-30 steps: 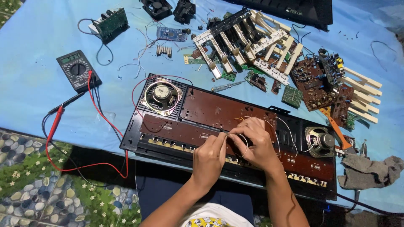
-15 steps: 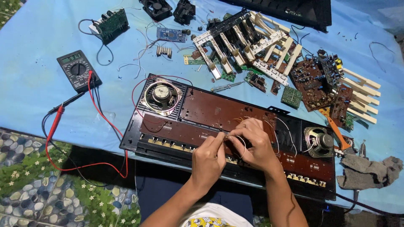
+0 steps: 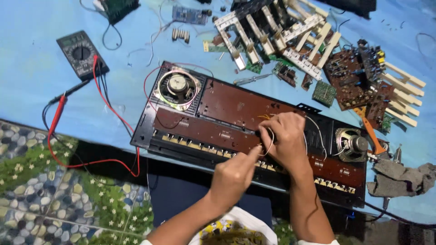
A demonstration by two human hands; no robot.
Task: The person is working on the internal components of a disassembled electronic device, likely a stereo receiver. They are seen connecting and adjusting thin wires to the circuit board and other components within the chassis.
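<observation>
hands meet mid-chassis: right hand point(image 3: 284, 138) pinches a thin white wire point(image 3: 271, 141), fingers narrow; left hand point(image 3: 234, 174) points its forefinger at it, rest curled, over the brown circuit board point(image 3: 204, 131). wire looks light, floppy, fragile; best gripped near its end.

The only screen I see is the small grey display point(image 3: 69, 41) at the top of my black multimeter point(image 3: 81, 54), lying far left on the blue cloth point(image 3: 27, 68). No packages, labels or signs show.
</observation>
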